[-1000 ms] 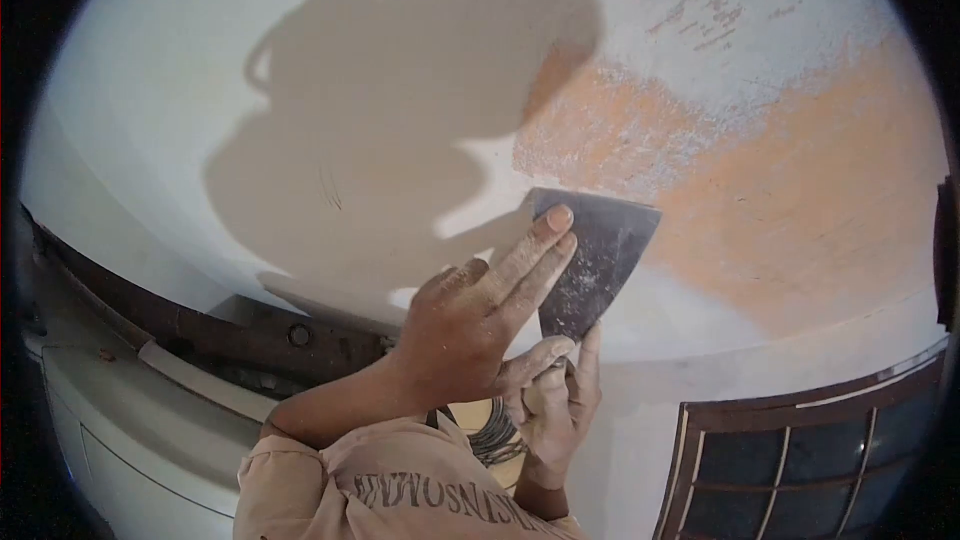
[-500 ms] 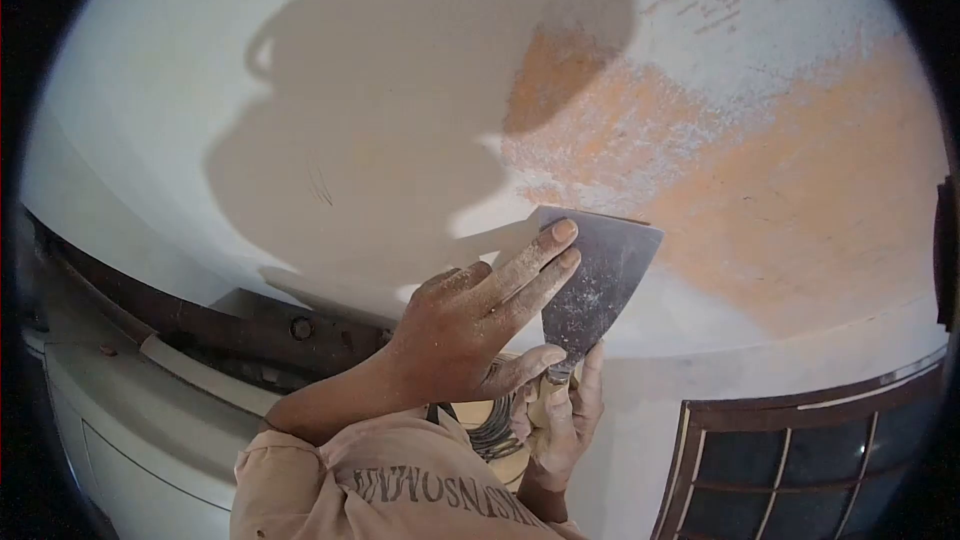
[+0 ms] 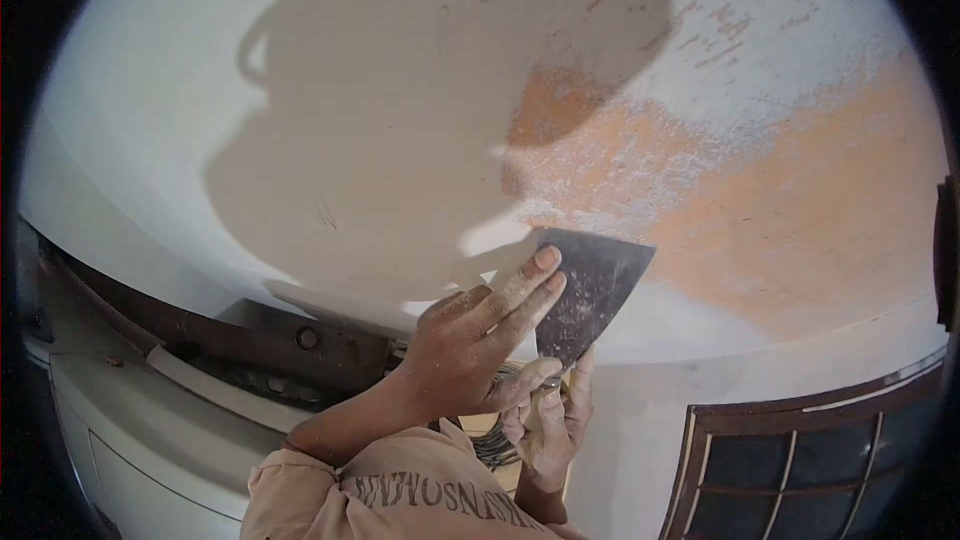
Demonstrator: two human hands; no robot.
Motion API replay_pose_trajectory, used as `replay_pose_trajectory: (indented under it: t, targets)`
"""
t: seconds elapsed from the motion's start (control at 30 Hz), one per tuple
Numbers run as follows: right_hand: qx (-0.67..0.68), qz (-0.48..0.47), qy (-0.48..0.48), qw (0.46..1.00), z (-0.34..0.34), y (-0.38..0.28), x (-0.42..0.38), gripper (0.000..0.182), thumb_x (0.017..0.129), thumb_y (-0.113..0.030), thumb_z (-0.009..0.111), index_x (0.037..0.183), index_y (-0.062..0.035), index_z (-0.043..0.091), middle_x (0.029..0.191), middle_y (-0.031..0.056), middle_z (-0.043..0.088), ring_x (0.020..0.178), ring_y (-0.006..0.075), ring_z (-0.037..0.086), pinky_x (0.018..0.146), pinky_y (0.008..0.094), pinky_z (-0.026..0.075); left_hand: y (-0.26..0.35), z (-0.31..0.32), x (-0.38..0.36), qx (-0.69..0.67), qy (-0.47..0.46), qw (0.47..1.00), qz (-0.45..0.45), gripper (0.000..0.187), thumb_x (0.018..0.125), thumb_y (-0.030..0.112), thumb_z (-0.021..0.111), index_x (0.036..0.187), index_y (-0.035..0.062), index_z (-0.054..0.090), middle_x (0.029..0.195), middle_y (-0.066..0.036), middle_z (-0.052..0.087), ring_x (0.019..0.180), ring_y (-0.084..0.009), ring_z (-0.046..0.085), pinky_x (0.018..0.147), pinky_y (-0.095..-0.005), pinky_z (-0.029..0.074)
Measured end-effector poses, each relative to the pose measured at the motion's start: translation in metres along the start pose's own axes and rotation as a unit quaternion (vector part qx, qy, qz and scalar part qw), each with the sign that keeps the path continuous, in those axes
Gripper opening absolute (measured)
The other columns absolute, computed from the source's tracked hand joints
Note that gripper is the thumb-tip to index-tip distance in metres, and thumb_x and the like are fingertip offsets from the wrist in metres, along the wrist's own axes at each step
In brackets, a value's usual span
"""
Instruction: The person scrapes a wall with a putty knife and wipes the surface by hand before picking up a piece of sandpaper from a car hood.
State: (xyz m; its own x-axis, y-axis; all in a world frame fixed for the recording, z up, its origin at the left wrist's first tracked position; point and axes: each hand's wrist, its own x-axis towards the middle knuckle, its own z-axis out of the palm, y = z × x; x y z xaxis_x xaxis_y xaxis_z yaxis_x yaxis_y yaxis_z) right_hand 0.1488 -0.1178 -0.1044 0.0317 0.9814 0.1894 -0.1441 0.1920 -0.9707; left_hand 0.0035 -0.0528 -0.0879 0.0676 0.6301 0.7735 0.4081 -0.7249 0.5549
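A scraper [image 3: 600, 285] with a wide, dusty grey metal blade points up at the wall, its front edge at the lower border of a scraped orange patch [image 3: 600, 175]. My right hand [image 3: 548, 435] is wrapped around its handle, which is mostly hidden by the fingers. My left hand [image 3: 460, 340] presses two dusty fingertips along the left side of the blade. Its thumb rests at the neck, just above the right hand. Around the patch, the wall [image 3: 350, 260] is off-white, with small chipped marks higher up on the right.
A broad shadow [image 3: 400, 120] falls over the wall and part of the patch. At left are a pale cabinet-like surface [image 3: 130, 430] and a dark recess [image 3: 270, 340] behind it. A brown-framed window [image 3: 780, 480] is at lower right. Coiled cable [image 3: 495, 445] shows below my hands.
The scraper and both hands sit slightly lower in view, and the orange patch has shifted down as well. The shadow reaches further right. Both hands keep the same hold.
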Motion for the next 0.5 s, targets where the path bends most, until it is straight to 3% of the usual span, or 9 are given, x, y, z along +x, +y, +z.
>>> replay_pose_trajectory:
  t: [0.1, 0.2, 0.23, 0.33, 0.5]
  targets:
    - [0.003, 0.0, -0.023, 1.0, 0.014, -0.016, 0.011, 0.064, 0.091, -0.017, 0.047, 0.141, 0.0006, 0.012, 0.082, 0.0141, 0.051, 0.051, 0.0101, 0.046, 0.038, 0.0184, 0.036, -0.006, -0.011, 0.015, 0.024, 0.064, 0.997, 0.035, 0.06, 0.074, 0.03, 0.067, 0.125, 0.0032, 0.049, 0.134, -0.013, 0.044, 0.083, -0.0204, 0.063, 0.068, -0.0277, 0.05]
    - [-0.033, 0.008, -0.013, 0.999, 0.009, -0.008, 0.003, 0.063, 0.091, -0.017, 0.046, 0.142, -0.0025, 0.011, 0.081, 0.0126, 0.051, 0.053, 0.0099, 0.047, 0.039, 0.0187, 0.037, -0.003, -0.008, 0.004, 0.028, 0.008, 0.999, 0.015, 0.059, 0.074, 0.029, 0.067, 0.124, 0.0037, 0.049, 0.133, -0.012, 0.045, 0.081, -0.0197, 0.063, 0.068, -0.0271, 0.05]
    - [0.044, 0.044, -0.018, 0.998, 0.008, -0.008, 0.001, 0.064, 0.091, -0.017, 0.046, 0.142, -0.0025, 0.01, 0.083, 0.0114, 0.05, 0.058, 0.0099, 0.048, 0.04, 0.0184, 0.039, 0.0, -0.005, 0.0, 0.031, -0.023, 0.999, -0.016, 0.058, 0.073, 0.028, 0.067, 0.124, 0.0048, 0.05, 0.132, -0.012, 0.047, 0.082, -0.0195, 0.063, 0.068, -0.0269, 0.05]
    - [0.006, 0.026, 0.003, 1.0, 0.012, -0.008, 0.001, 0.066, 0.091, -0.017, 0.047, 0.142, -0.0008, 0.008, 0.083, 0.0099, 0.05, 0.058, 0.0093, 0.047, 0.041, 0.017, 0.039, -0.009, -0.003, 0.009, 0.043, 0.042, 0.997, 0.046, 0.059, 0.072, 0.027, 0.068, 0.124, 0.0059, 0.05, 0.131, -0.011, 0.047, 0.083, -0.019, 0.063, 0.068, -0.0271, 0.05]
    - [0.063, 0.023, -0.021, 0.998, 0.006, 0.001, -0.008, 0.064, 0.093, -0.019, 0.045, 0.143, -0.0081, 0.008, 0.091, 0.0111, 0.049, 0.056, 0.0098, 0.048, 0.041, 0.0175, 0.041, -0.011, -0.003, 0.018, 0.042, 0.032, 0.997, 0.064, 0.059, 0.069, 0.029, 0.069, 0.121, 0.0064, 0.053, 0.132, -0.01, 0.047, 0.083, -0.0186, 0.062, 0.07, -0.0262, 0.049]
